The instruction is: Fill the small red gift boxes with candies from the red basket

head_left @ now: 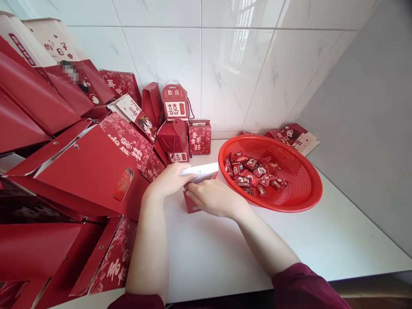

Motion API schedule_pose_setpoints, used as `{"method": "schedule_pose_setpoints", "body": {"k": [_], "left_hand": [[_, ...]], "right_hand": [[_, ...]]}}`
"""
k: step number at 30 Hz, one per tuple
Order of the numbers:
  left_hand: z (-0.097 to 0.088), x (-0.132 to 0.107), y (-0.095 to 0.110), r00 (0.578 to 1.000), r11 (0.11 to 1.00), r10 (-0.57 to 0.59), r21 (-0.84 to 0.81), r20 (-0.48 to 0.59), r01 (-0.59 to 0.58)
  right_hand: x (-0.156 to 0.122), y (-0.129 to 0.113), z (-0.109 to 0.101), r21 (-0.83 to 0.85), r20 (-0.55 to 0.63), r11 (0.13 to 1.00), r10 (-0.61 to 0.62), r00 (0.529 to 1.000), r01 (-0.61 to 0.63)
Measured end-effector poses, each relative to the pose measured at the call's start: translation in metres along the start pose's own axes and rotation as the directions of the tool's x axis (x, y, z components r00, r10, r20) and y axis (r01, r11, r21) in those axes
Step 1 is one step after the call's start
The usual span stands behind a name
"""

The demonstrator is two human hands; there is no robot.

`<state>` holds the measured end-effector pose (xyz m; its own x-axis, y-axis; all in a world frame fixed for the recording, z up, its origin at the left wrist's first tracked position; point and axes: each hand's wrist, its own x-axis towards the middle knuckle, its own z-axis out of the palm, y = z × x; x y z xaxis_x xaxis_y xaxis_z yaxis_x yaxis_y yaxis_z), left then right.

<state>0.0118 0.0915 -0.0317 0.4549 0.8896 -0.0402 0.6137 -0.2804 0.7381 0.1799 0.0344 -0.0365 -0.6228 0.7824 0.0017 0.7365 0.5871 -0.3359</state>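
A small red gift box (191,206) stands on the white table, its lid flap (206,171) raised and showing a white inner side. My left hand (170,179) grips the box at its left edge, thumb laid across the opening by the flap. At the same opening, my right hand (216,196) reaches over from the right with its fingers curled down at the rim. The box and the hand itself hide its fingertips, so what they hold cannot be made out. Just right of the box, wrapped candies (246,181) lie in a red plastic basket (313,193).
Large red gift bags (90,167) are heaped along the left side. Small red boxes (174,133) with cord handles are stacked against the tiled wall (161,51). More red packaging (296,137) lies behind the basket, beside a grey panel (370,128) on the right.
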Motion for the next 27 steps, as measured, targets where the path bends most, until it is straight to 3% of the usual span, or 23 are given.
{"method": "schedule_pose_setpoints", "body": {"k": [4,8,15,27], "left_hand": [[0.001,-0.001,-0.003,1.0,1.0,-0.006,-0.017,0.029,0.006],[0.001,0.0,-0.008,0.998,1.0,0.0,-0.011,0.061,0.001],[0.002,0.002,-0.009,0.999,1.0,0.009,-0.005,0.053,-0.009],[0.002,0.001,-0.003,1.0,0.999,-0.022,-0.033,0.006,0.022]], "right_hand": [[-0.001,0.003,0.0,0.137,-0.061,0.988,-0.061,0.996,0.069],[-0.001,0.006,0.0,0.21,-0.091,0.976,-0.047,0.995,0.065],[0.003,0.011,0.005,0.062,-0.052,0.995,-0.072,0.996,0.076],[0.004,0.009,0.005,0.034,-0.028,0.999,-0.04,0.999,0.041]]}}
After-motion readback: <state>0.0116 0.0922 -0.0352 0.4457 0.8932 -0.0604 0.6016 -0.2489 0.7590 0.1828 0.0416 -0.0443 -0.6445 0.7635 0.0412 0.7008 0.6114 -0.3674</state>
